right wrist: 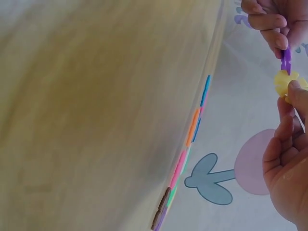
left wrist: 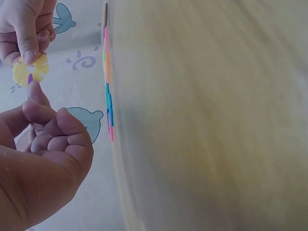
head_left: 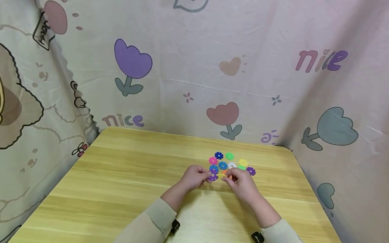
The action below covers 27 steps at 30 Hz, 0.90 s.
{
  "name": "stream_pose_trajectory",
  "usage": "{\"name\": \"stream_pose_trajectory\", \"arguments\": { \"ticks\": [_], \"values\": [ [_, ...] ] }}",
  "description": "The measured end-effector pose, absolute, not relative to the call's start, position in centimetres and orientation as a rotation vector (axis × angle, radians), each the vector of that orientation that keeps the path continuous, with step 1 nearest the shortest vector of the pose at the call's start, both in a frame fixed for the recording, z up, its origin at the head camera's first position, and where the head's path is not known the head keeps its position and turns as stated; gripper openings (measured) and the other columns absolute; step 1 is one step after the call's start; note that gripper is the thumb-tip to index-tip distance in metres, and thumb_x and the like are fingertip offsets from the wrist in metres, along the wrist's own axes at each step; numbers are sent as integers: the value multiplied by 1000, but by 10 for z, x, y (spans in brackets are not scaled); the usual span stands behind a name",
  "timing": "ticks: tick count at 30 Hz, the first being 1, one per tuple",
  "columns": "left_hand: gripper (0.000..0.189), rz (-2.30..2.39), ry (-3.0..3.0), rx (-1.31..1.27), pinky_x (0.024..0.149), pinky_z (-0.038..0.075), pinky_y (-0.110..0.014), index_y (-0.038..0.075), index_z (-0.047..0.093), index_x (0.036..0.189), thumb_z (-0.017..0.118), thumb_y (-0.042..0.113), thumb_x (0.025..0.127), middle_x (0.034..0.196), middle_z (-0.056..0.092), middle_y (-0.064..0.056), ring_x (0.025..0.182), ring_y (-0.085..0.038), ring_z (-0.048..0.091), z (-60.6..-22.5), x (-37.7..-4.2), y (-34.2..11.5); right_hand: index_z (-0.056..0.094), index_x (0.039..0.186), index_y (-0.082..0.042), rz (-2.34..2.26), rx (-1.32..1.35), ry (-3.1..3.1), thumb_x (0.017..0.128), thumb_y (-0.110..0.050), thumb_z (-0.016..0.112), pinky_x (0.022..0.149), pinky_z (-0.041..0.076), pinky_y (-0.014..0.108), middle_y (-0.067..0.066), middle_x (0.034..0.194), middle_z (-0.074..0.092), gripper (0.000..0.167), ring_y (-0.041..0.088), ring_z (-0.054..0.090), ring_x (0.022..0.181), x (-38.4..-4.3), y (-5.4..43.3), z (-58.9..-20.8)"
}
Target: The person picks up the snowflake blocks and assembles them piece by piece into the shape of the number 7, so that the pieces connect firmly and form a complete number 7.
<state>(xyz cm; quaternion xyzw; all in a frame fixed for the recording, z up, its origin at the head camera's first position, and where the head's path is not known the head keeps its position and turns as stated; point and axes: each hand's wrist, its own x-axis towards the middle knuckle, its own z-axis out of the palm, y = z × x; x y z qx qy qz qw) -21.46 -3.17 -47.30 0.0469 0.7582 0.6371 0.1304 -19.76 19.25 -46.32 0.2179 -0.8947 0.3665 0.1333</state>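
My left hand (head_left: 194, 177) pinches a purple snowflake disc (head_left: 214, 175), a flat plastic round with slots about its rim. A yellow snowflake disc (head_left: 221, 176) is pinched between thumb and fingers of my right hand (head_left: 243, 184). In the left wrist view the yellow disc faces the camera, and the edge of the purple disc (left wrist: 30, 78) overlaps it. From the right wrist, the purple disc (right wrist: 286, 60) appears edge-on, its end right at the yellow disc's rim. Both hands hold the discs above the table, the two discs set at an angle to each other.
Behind my hands, several loose discs lie spread on the wooden table (head_left: 121, 168): dark blue (head_left: 218, 155), green (head_left: 229, 156), pink (head_left: 213, 161), white (head_left: 232, 165), yellow (head_left: 243, 162) and purple (head_left: 251, 171) among them. A printed curtain (head_left: 182, 67) hangs past the table's far edge.
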Motion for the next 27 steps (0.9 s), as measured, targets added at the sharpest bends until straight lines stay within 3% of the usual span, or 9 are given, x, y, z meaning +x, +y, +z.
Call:
{"name": "stream_pose_trajectory", "arguments": {
  "ticks": [27],
  "values": [
    [18,1888,2107,78,53,45,-21,-4,75,93,70,10,102,74,75,-5,57,-8,53,-467,-211,-35,74,81,-14,1173,730,-2432,83,5,86,56,49,24,-8,81,71,23,4,53,66,-198,190,-464]
  ]
}}
